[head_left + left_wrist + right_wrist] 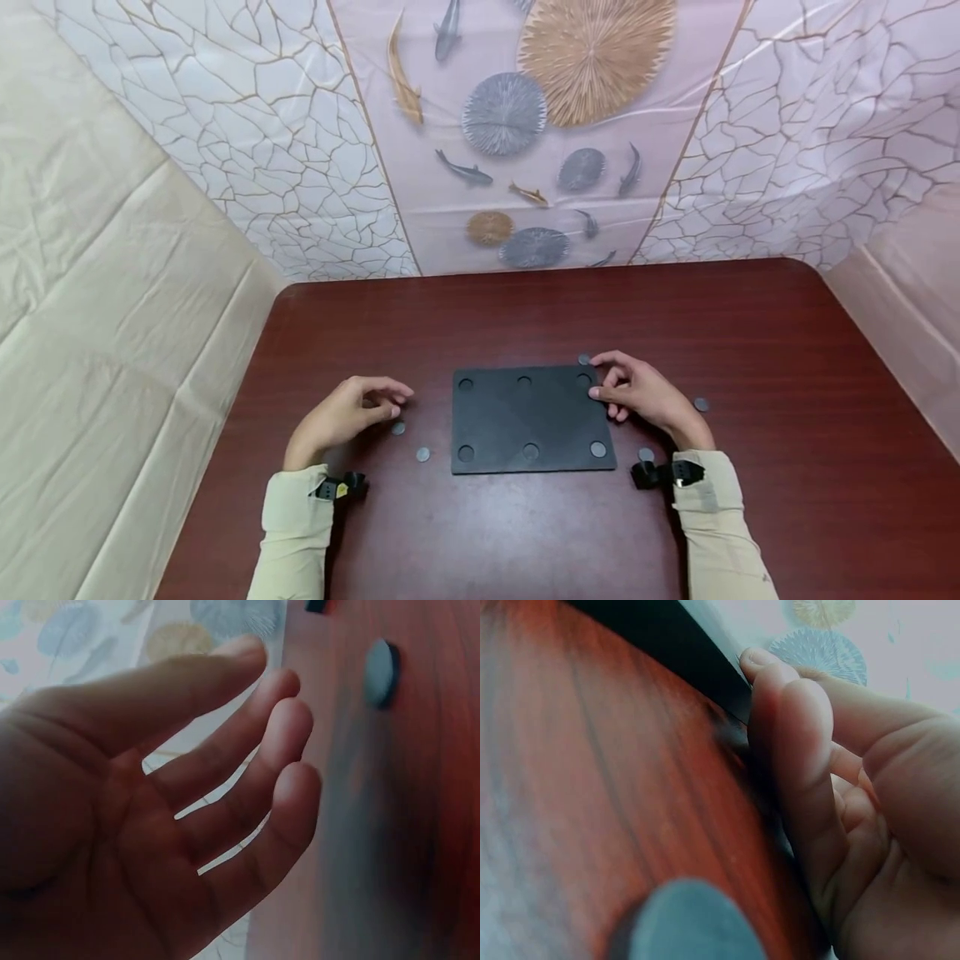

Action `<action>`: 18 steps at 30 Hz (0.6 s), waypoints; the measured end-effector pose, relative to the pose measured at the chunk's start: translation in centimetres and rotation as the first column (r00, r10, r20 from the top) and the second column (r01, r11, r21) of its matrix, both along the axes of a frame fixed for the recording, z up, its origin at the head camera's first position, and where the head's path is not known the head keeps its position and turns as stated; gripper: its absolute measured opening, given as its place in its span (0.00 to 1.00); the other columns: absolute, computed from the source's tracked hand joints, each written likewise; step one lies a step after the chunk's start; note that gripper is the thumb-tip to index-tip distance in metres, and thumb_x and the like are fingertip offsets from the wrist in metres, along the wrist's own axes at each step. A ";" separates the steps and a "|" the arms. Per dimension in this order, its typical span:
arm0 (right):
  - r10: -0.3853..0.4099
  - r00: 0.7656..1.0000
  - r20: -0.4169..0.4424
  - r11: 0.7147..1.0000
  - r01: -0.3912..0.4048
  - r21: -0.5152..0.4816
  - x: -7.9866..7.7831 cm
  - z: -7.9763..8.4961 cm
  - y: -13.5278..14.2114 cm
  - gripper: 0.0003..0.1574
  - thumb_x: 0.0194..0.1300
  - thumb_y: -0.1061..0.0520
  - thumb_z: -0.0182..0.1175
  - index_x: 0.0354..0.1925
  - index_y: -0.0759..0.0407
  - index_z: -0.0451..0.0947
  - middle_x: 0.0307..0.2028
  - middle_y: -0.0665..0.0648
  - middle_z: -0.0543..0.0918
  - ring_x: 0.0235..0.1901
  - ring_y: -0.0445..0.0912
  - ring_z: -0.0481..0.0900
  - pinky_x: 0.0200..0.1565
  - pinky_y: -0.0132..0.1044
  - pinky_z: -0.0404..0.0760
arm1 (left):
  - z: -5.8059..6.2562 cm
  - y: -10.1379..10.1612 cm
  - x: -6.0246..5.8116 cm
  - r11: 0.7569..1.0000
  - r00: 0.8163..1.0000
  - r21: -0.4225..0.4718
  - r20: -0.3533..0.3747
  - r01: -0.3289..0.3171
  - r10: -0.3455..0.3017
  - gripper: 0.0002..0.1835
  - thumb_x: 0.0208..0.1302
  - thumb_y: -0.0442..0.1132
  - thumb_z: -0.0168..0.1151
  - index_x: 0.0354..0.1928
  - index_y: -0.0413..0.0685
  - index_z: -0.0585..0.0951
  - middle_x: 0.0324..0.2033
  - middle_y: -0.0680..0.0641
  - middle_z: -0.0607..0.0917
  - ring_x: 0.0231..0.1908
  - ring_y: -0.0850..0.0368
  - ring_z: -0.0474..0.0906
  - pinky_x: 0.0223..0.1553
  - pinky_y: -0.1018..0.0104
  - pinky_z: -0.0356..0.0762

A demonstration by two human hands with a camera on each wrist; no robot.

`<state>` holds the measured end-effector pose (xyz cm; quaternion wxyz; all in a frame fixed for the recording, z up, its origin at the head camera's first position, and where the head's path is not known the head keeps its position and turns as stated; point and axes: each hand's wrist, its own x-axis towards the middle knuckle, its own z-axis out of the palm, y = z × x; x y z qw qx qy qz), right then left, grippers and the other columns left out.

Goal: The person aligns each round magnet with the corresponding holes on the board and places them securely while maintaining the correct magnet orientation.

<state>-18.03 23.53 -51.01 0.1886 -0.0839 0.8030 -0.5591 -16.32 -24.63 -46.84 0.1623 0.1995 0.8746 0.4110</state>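
Note:
A black rectangular board (pixel 525 421) lies on the table with round recesses along its far and near sides. One grey disc (pixel 597 449) sits in the near right recess. My right hand (pixel 645 392) is at the board's right side, thumb over the edge. Its index fingertip is right beside a loose disc (pixel 583 359) at the far right corner. The right wrist view shows these fingers close to the board's dark edge (pixel 682 652). My left hand (pixel 348 415) hovers left of the board, fingers loosely bent and holding nothing, close above another disc (pixel 398 427).
On the left, a second loose disc (pixel 423 454) lies nearer the board. To the right are one disc (pixel 646 455) by the right wrist and another (pixel 701 404) beyond the forearm. The dark red table (pixel 525 533) meets a patterned cloth backdrop (pixel 300 125).

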 end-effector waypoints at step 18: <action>0.005 1.000 0.012 1.000 -0.005 0.000 0.1 0.3 0.0 0.35 0.72 0.61 0.69 0.71 0.67 0.67 0.31 0.63 0.81 0.22 0.48 0.82 0.27 0.41 0.86 | -0.8 -1.4 0.0 0.988 0.990 -0.095 0.071 0.124 -0.118 0.16 0.63 0.33 0.77 0.52 0.53 0.90 0.46 0.53 0.86 0.47 0.55 0.79 0.50 0.62 0.79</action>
